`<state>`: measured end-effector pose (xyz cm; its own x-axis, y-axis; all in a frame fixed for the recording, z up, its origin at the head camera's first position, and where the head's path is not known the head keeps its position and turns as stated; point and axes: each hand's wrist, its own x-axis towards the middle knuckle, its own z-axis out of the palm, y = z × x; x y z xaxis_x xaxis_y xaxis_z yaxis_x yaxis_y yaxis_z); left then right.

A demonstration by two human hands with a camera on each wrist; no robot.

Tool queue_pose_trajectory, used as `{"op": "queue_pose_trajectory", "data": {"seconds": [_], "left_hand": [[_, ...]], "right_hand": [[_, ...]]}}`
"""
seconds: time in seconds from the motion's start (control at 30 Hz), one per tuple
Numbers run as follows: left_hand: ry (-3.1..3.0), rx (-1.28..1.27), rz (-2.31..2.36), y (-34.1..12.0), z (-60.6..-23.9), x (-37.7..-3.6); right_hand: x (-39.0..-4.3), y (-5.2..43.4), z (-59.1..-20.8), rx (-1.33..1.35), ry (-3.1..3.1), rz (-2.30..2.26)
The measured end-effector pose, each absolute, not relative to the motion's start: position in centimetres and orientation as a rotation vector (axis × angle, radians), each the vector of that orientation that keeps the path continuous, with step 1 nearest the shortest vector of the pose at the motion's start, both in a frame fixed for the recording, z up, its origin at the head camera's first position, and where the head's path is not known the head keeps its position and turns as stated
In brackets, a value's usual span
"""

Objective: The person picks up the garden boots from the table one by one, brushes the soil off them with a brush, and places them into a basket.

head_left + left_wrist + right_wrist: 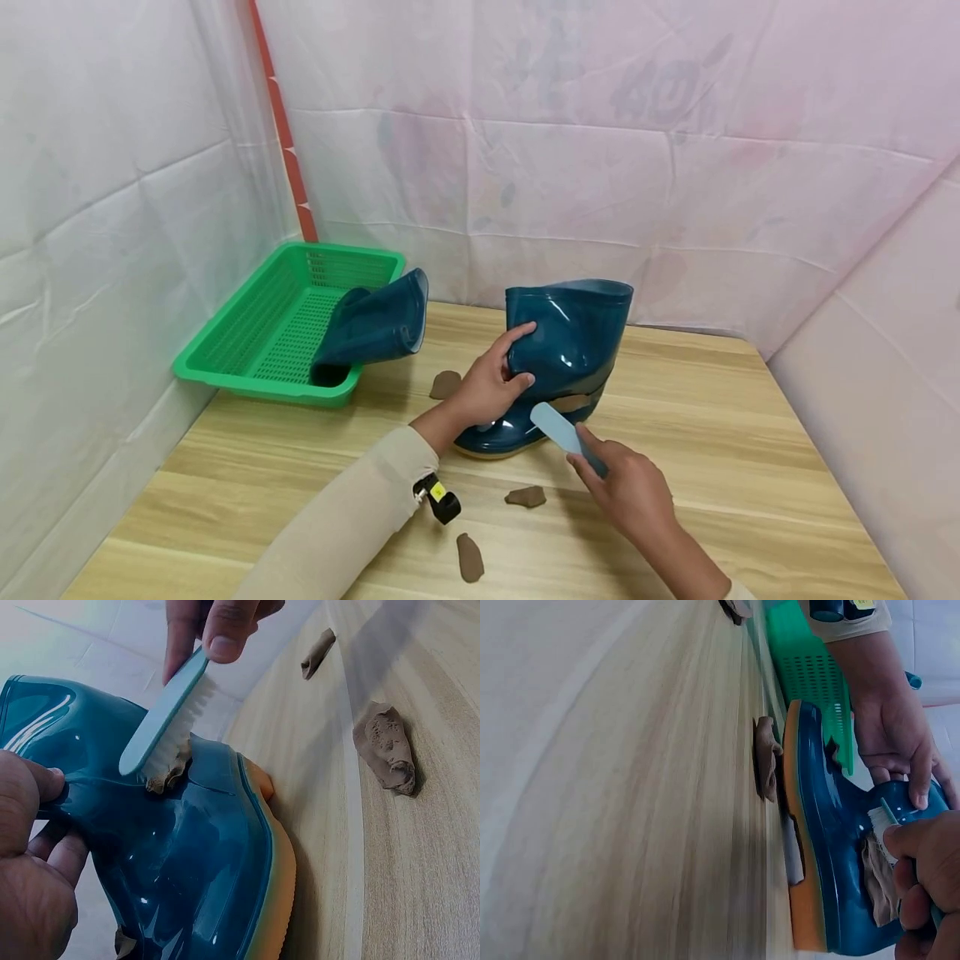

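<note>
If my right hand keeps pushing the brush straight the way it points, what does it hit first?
Most likely the brown mud patch on the blue rubber boot; the brush in the right hand already has its bristles on it.

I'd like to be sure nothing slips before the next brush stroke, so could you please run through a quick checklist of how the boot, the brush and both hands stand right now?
1. Left hand grips the upright boot at the ankle: ok.
2. Boot's sole is flat on the table: ok.
3. Right hand pinches the brush by its handle: ok.
4. Bristles touch the mud patch on the boot: ok.
5. Mud patch is fully off: not ok, it clings under the bristles.
6. Loose mud lumps lie on the table apart from the boot: ok, though one lump sits against the sole.
</note>
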<state>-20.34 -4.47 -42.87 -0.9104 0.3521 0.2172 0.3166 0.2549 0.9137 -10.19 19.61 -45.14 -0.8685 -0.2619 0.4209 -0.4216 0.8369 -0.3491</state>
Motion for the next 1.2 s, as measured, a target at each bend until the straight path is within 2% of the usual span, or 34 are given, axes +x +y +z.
{"op": "queue_pose_trajectory", "data": {"seconds": [0.5, 0.93, 1.2], "left_hand": [[2.453, 0.683, 1.775, -4.4, -42.8, -20.2], [2.485, 0.660, 1.765, -4.5, -42.8, -20.3], [2.464, 0.642, 1.774, -4.5, -42.8, -20.3]], "right_hand": [[-10.3, 20.8, -44.9, 0.351, -2.777, 0.609], [-10.3, 19.6, -45.1, 0.464, -2.732, 0.607], [-10.6, 20.3, -44.9, 0.382, -2.741, 0.612]]}}
